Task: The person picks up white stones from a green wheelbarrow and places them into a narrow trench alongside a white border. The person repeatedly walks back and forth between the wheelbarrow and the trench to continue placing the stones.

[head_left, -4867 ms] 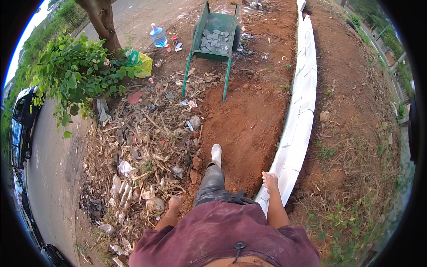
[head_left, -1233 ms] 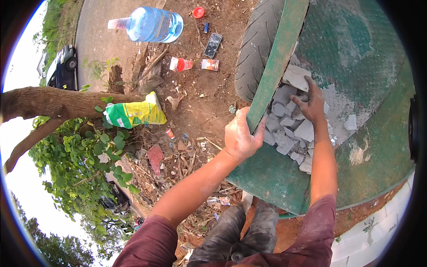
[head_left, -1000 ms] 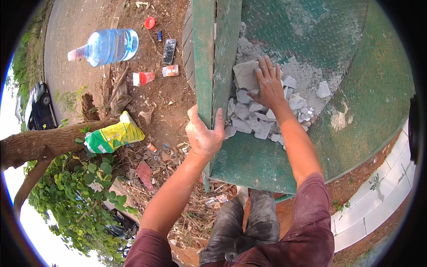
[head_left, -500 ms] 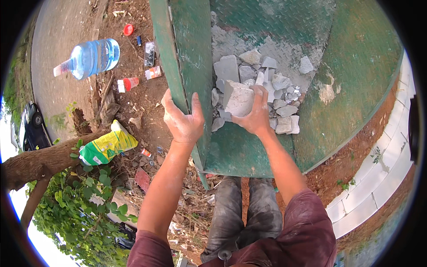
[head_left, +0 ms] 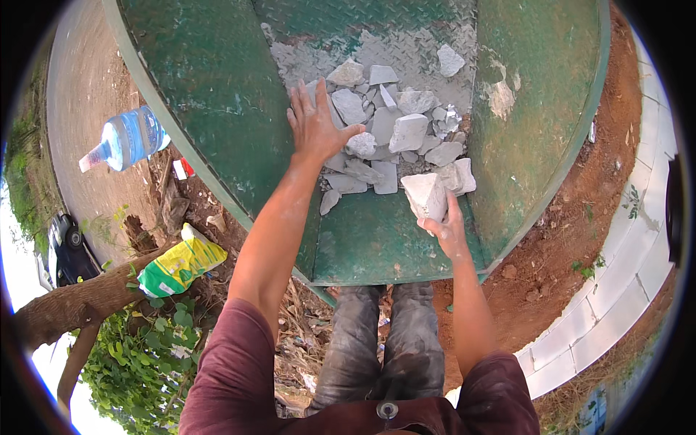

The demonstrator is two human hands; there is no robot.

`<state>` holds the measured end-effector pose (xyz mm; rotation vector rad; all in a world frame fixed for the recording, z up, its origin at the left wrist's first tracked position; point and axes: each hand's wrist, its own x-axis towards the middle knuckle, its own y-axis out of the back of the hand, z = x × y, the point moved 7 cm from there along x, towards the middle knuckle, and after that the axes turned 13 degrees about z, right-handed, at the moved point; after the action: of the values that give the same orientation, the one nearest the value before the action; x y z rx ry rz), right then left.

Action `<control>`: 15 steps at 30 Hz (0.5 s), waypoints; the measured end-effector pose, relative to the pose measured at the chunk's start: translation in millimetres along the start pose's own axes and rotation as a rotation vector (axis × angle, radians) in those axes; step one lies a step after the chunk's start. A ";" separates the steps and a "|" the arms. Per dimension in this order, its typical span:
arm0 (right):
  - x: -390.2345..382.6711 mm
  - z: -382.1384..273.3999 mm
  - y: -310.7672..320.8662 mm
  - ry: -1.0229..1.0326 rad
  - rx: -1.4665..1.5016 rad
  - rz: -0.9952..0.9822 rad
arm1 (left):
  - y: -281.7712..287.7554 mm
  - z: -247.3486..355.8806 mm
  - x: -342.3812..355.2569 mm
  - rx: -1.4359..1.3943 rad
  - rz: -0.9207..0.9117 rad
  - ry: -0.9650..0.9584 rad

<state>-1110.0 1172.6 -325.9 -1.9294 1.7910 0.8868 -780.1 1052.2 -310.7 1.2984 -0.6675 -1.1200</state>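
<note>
Head view: the right hand (head_left: 448, 230) curls around a pale chunk (head_left: 424, 194) over the green wheelbarrow's (head_left: 384, 252) near end, presumably to support its weight. The left hand (head_left: 317, 134), fingers splayed at the rubble's (head_left: 409, 134) left edge, grips nothing visible.

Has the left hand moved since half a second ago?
Yes. The left hand has moved rightward and inward: it was gripping the left rim of the green wheelbarrow; now it is inside, at the left edge of the stone pile.
</note>
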 end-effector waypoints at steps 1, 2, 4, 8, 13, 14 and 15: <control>21.9 -1.8 -0.4 0.116 -0.132 -0.018 | -17.3 -3.7 11.5 -0.002 -0.072 0.043; 43.2 -11.5 -12.6 0.158 -0.210 -0.076 | -32.1 -13.1 18.2 0.006 -0.140 0.095; 80.0 -43.3 -36.0 0.173 -0.315 -0.146 | -56.8 -22.7 13.0 0.023 -0.188 0.115; 132.5 -53.8 -56.3 0.264 -0.568 -0.053 | -70.3 0.5 2.6 0.055 -0.306 0.058; 159.8 -108.0 -79.9 0.342 -1.037 -0.157 | -64.6 -11.9 -11.0 0.284 0.160 -0.157; 172.4 -102.7 -78.3 0.309 -1.015 -0.186 | -68.2 -18.3 -3.2 0.183 0.151 -0.123; 185.8 -95.1 -78.3 0.295 -1.029 -0.224 | -70.3 -27.3 11.2 0.085 0.144 -0.087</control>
<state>-1014.5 981.6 -390.0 -2.9159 1.2665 1.7244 -770.1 1059.9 -385.9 1.2569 -0.8680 -1.0441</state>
